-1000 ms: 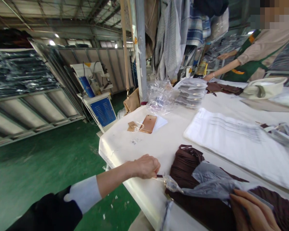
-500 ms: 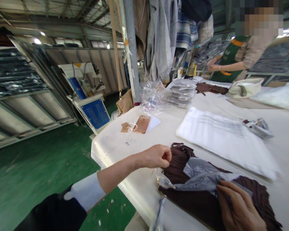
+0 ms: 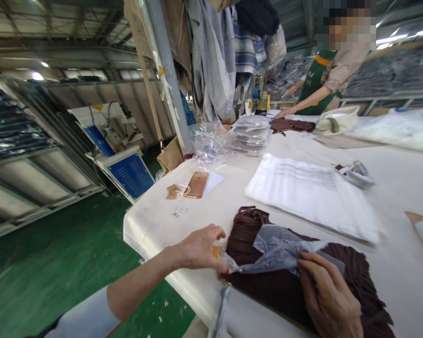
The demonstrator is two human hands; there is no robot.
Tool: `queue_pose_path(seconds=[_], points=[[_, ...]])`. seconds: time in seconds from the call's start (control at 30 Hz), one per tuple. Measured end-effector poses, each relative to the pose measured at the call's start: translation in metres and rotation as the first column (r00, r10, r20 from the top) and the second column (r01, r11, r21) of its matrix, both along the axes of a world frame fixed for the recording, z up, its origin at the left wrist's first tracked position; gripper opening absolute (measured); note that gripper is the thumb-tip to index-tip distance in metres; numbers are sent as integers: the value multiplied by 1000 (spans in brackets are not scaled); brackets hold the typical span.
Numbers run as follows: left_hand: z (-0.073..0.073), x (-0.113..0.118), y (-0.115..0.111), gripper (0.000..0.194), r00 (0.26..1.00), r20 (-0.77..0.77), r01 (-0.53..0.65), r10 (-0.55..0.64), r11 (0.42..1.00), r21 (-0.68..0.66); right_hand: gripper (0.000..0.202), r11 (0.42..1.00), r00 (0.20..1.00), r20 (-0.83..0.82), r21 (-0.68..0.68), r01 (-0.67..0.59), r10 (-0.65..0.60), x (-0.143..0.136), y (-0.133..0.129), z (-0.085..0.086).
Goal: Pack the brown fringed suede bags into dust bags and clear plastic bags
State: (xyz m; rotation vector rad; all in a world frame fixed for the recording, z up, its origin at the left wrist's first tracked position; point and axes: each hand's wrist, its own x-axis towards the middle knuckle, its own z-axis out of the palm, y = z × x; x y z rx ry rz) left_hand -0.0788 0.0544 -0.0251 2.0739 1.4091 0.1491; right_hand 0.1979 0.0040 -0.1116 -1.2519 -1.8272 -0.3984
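Observation:
A dark brown fringed soft piece, perhaps a bag [image 3: 268, 291], lies on the table in front of me. Across its middle runs crumpled, translucent plastic wrap [image 3: 271, 260], which narrows to a twisted end at the left. My left hand [image 3: 199, 249] is at that end, thumb and fingers apart in a curve, with the thumb beside the plastic. A small gold-coloured patch shows between thumb and fingers. My right hand [image 3: 331, 293] rests on the brown piece, its bent fingertips gripping the plastic wrap. Its thumb is partly hidden.
White bags [image 3: 310, 197] lie stacked behind the brown piece. A phone [image 3: 196, 184] and cardboard tags [image 3: 173, 191] are at the left, near clear plastic [image 3: 209, 143] and wrapped packets [image 3: 250, 134]. A metal post [image 3: 169, 80] stands at the table edge. Across the table works another person [image 3: 324, 80].
My left hand has opened from a closed shape and come down to the twisted plastic end. My right hand stays on the wrap. The view has shifted rightward; the other person's hands have lowered to the table.

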Motion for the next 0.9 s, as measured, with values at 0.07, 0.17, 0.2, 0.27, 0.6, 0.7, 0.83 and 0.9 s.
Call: queue_pose_path(seconds=[0.07, 0.17, 0.2, 0.27, 0.6, 0.7, 0.83, 0.9], points=[[-9, -10, -9, 55, 998, -49, 24, -24, 1000, 4, 13, 1000, 1000, 12, -3, -11, 11, 1, 1, -2], [-17, -17, -16, 33, 997, -75, -8, 10, 999, 32, 13, 1000, 1000, 0, -3, -8, 8, 1, 1, -2], [-18, -19, -17, 29, 996, -82, -28, 32, 999, 45, 13, 1000, 1000, -6, -5, -5, 5, 1, 1, -1], [-14, -23, -20, 29, 989, -133, -58, 65, 997, 54, 14, 1000, 1000, -13, -6, -7, 7, -1, 1, 1], [3, -15, -7, 35, 965, -259, -42, 52, 998, 45, 16, 1000, 1000, 15, 1, 0, 0, 1, 1, 0], [-9, 4, 2, 39, 960, -257, -139, 112, 986, -92, 16, 1000, 1000, 19, 12, 5, -6, 1, 0, 0], [-11, 16, 7, 25, 962, -243, -160, 125, 978, -131, 17, 1000, 1000, 9, 1, 18, -18, -1, -1, 2], [-6, 16, 11, 23, 963, -233, -172, 137, 976, -136, 17, 1000, 1000, 19, 1, 21, -21, -2, 0, 4]])
